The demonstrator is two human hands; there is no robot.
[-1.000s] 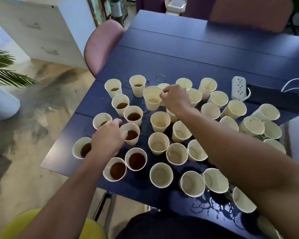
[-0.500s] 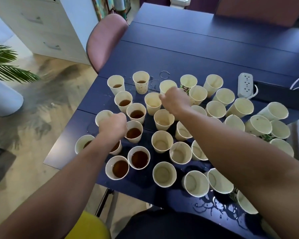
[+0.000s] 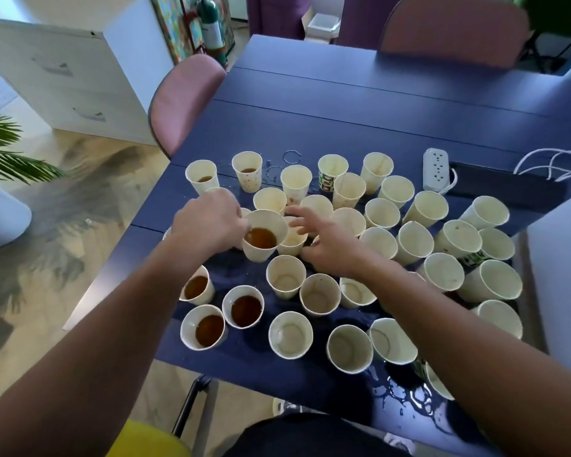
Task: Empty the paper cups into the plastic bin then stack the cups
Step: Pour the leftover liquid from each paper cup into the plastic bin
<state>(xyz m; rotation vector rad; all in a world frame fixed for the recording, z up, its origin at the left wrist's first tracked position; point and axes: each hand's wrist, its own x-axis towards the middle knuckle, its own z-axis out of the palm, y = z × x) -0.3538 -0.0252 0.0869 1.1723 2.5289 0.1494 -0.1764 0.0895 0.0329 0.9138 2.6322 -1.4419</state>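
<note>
Head view looks down on a dark blue table crowded with well over thirty paper cups. Seven visibly hold brown liquid: three near the front left edge, two at the far left, one lifted, and one partly hidden under the left forearm; the others look empty or nearly so. The left hand grips the lifted cup by its rim and side, tilted slightly, above the middle of the group. The right hand hovers just beside it over the empty cups, fingers spread and slightly bent, holding nothing.

Two pink chairs stand at the table, one at the left edge and one at the far side. A white power strip lies on the table's right part, beside white cables. Spilled liquid pools at the front right corner, near a patterned cup. A white cabinet and a palm plant stand on the floor to the left. Both forearms cover several cups.
</note>
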